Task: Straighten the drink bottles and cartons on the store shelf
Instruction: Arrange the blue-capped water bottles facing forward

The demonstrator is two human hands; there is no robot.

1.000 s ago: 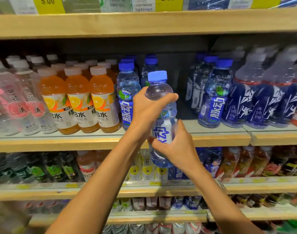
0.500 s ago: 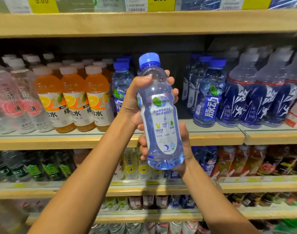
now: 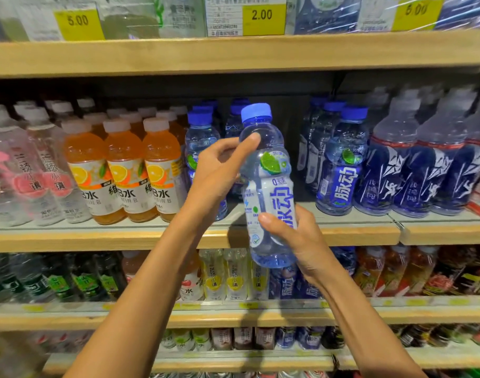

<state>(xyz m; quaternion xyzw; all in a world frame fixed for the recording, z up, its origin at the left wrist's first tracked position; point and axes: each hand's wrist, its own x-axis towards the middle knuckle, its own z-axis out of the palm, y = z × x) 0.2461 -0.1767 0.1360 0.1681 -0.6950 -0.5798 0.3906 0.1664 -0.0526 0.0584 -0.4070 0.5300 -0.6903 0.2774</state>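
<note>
Left hand (image 3: 219,170) grips blue-capped bottle (image 3: 271,148) near neck, right hand (image 3: 298,241) wraps lower body; label (image 3: 283,197) reads 脉动

Bottle (image 3: 270,184) before shelf (image 3: 69,239) gap; juice bottles (image 3: 127,173) left, labelled bottles (image 3: 342,170) right.

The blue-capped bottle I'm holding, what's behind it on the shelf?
Behind the held bottle is a dark gap on the shelf, with blue-capped bottles further back. What stands directly behind it is covered.
</note>
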